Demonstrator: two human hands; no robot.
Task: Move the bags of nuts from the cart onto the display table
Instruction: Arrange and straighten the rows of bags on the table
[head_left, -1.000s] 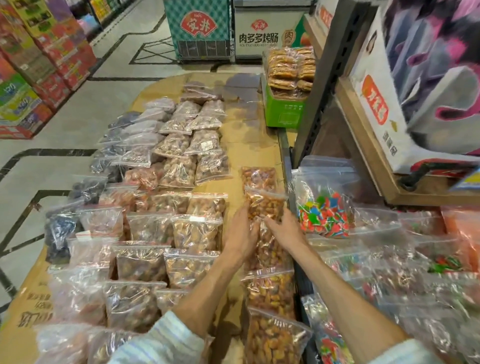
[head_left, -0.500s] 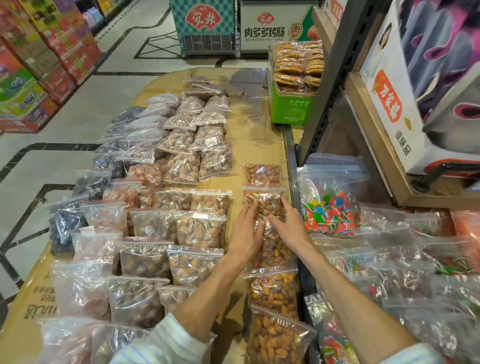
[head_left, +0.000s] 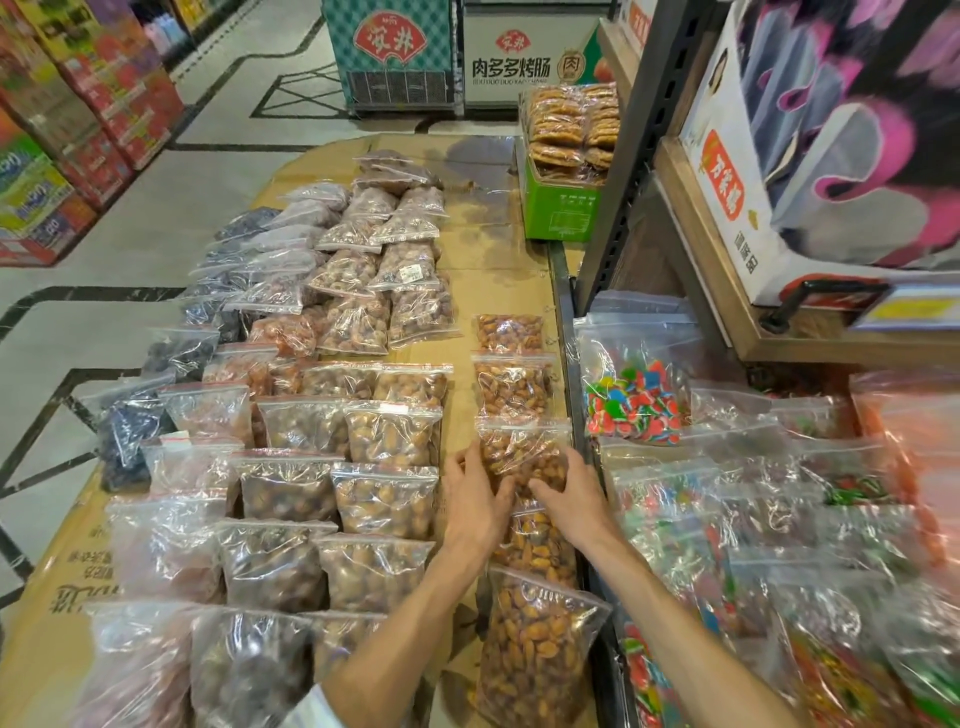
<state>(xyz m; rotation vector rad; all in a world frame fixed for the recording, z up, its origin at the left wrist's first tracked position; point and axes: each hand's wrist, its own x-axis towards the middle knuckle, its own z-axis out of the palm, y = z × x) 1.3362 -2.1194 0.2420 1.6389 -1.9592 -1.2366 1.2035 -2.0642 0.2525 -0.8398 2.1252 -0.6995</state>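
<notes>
A clear zip bag of orange-brown nuts (head_left: 524, 452) lies in a column of like bags along the right edge of the cardboard-covered display table (head_left: 498, 291). My left hand (head_left: 475, 501) presses its lower left side, and my right hand (head_left: 569, 496) rests on its lower right corner. Both hands lie flat with the fingers on the bag. Two more nut bags (head_left: 511, 387) sit beyond it in the column, and two larger ones (head_left: 535, 654) lie nearer to me, partly under my forearms. The cart is not in view.
Rows of bagged nuts and dried fruit (head_left: 332, 426) fill the table's left and middle. Bags of coloured candy (head_left: 631, 402) crowd a lower bin on the right, under a wooden shelf (head_left: 727, 291) with boxes. A green crate of pastries (head_left: 563, 208) stands at the far end.
Both hands have drawn back toward me along the column, from the upper part of the bag to its lower edge. The bag now lies flatter, overlapping the one below.
</notes>
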